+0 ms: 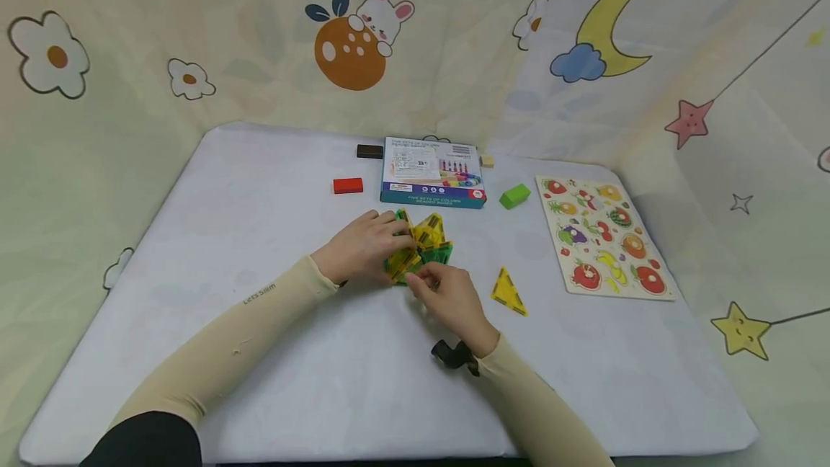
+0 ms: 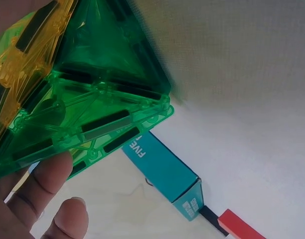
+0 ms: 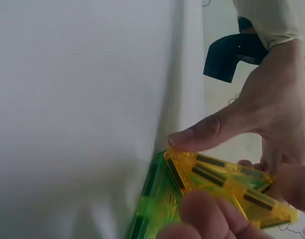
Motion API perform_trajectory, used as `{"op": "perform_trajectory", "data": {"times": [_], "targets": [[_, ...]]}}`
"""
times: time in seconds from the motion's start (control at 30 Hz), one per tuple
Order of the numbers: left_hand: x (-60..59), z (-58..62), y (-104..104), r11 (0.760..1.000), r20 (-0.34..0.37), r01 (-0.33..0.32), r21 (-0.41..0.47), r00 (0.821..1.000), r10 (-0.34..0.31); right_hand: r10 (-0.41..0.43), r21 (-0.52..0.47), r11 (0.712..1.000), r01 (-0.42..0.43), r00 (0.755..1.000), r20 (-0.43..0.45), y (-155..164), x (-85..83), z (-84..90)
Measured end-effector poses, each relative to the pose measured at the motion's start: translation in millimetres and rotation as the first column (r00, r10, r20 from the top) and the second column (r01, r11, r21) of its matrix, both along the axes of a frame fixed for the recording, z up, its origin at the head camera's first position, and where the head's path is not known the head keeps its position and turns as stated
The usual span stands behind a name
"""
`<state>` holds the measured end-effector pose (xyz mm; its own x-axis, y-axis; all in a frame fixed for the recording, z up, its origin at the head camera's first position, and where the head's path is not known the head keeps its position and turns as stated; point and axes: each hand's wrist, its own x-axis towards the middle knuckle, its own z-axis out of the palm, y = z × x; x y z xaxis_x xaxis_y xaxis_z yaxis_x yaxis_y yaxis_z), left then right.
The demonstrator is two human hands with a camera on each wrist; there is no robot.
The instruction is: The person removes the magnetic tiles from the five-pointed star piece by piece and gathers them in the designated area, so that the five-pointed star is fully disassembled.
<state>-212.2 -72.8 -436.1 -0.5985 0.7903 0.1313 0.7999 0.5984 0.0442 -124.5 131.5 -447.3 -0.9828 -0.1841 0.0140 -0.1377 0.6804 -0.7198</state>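
A cluster of green and yellow translucent magnetic tiles [image 1: 431, 233], mostly triangles, stands joined near the middle of the table. My left hand [image 1: 363, 245] holds its left side; in the right wrist view that hand's thumb touches the corner of a yellow tile [image 3: 212, 167]. Close in on the near side, my right hand [image 1: 454, 300] pinches the cluster's lower edge between thumb and fingers. Green triangular faces [image 2: 107, 45] of the cluster fill much of the left wrist view. A single yellow triangle tile [image 1: 508, 294] lies flat to the right of my right hand.
Behind the cluster lies a blue and white box [image 1: 433, 173]. A red block [image 1: 348, 186], a black block [image 1: 369, 152], a green block [image 1: 515, 196] and a small beige block [image 1: 487, 161] lie around it. A fruit-picture board [image 1: 609, 240] sits at the right.
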Motion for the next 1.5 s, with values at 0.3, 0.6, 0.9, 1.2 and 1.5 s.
{"op": "perform_trajectory", "data": {"times": [0.3,0.6,0.9,1.2,1.5], "targets": [[0.0,-0.8,3.0,1.0,0.008,0.008,0.012,1.0,-0.008,-0.157,0.094,0.983,0.159,0.987,-0.031,-12.0,-7.0,1.2],[-1.2,-1.5,0.8,0.999,0.011,0.016,0.031,1.0,-0.016,-0.2,-0.051,0.979,0.198,0.979,-0.035,-14.3,-6.9,-2.7],[-1.4,-1.1,-0.5,1.0,-0.005,0.019,0.024,1.0,-0.019,-0.243,-0.159,0.96,0.23,0.968,-0.064,-16.7,-6.8,-11.8],[-0.5,-0.3,-1.6,1.0,0.01,0.008,0.022,1.0,-0.008,-0.225,-0.195,0.956,0.218,0.974,-0.013,-13.3,-4.7,-13.4],[-0.1,-0.1,-2.8,1.0,-0.013,0.008,0.015,1.0,-0.007,-0.189,-0.19,0.964,0.188,0.982,0.014,-10.2,1.3,-14.3]]}}
